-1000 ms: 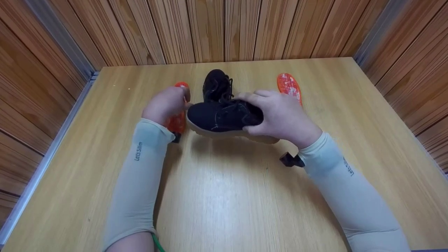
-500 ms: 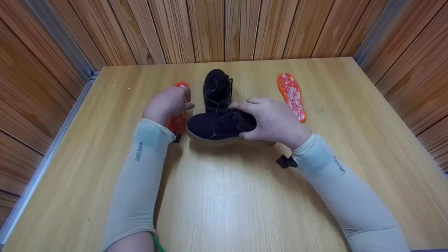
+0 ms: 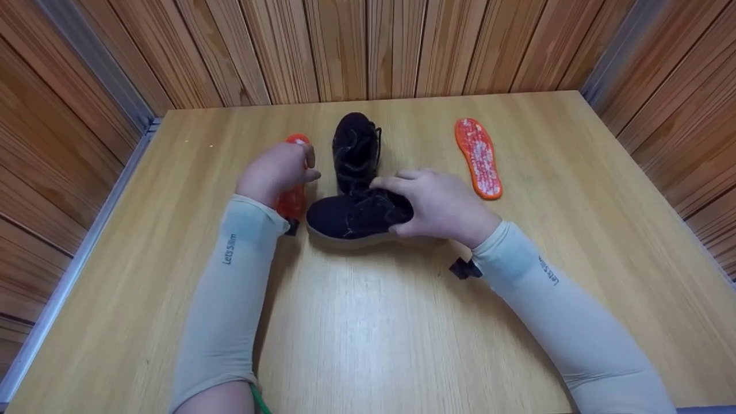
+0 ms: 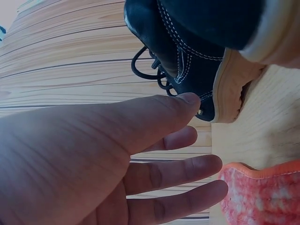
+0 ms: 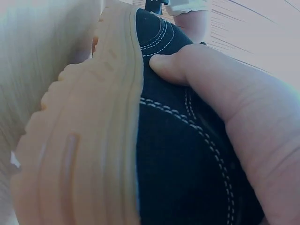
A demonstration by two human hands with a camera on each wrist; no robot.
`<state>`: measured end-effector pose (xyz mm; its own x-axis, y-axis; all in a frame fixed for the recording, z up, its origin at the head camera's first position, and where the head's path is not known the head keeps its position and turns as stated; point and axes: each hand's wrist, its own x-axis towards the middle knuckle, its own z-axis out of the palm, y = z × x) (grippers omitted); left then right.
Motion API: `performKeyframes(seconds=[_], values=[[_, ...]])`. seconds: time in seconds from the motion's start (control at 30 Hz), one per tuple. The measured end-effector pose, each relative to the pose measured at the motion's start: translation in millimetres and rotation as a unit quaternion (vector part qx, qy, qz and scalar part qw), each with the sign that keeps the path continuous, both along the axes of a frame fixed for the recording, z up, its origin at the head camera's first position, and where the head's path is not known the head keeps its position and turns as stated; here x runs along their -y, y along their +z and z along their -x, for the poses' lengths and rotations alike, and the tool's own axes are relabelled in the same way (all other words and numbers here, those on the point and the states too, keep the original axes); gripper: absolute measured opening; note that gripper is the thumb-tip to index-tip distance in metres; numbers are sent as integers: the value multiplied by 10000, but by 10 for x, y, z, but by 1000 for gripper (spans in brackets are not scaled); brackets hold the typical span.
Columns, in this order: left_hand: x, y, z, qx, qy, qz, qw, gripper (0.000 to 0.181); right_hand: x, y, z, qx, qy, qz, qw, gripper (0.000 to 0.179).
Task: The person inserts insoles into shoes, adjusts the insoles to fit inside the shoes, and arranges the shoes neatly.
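Observation:
My right hand grips a dark lace-up shoe around its ankle opening, toe pointing left. In the right wrist view the thumb presses the shoe's dark side, just above the thick tan sole. Behind it stands the matching shoe, toe toward the back wall, its heel end partly hidden. My left hand hovers over an orange-red insole and covers much of it. Its relaxed fingers hold nothing in the left wrist view, close to the insole's patterned end.
A second orange-rimmed insole lies flat at the back right of the wooden table. Wood-panelled walls enclose the back and both sides. Small black camera mounts protrude from the wrists.
My right hand has lowered the gripped shoe toward the table and drawn it slightly nearer. More of the right insole and the rear shoe now shows. The left hand has barely moved.

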<state>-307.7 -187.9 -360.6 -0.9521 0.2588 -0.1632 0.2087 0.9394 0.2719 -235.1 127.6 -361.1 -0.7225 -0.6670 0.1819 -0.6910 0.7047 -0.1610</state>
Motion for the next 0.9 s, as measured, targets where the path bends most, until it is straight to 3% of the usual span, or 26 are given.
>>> performKeyframes(seconds=[0.23, 0.47, 0.7, 0.8, 0.9], values=[[-23, -28, 19, -52, -192, 113, 9997, 35, 7, -93, 48, 474, -2, -166, 9987, 85], [-46, -4, 6, -95, -233, 35, 9997, 36, 3, -152, 87, 496, -142, -112, 9986, 84], [-123, 56, -36, 21, -631, -232, 9977, 35, 7, -185, 120, 361, -231, -62, 9991, 82], [-169, 105, -95, 197, -755, -339, 9964, 37, 2, -190, 134, 305, -255, -66, 9992, 82], [-224, 165, -195, 718, -643, -414, 9945, 48, 1, -186, 143, 304, -256, -62, 9992, 82]])
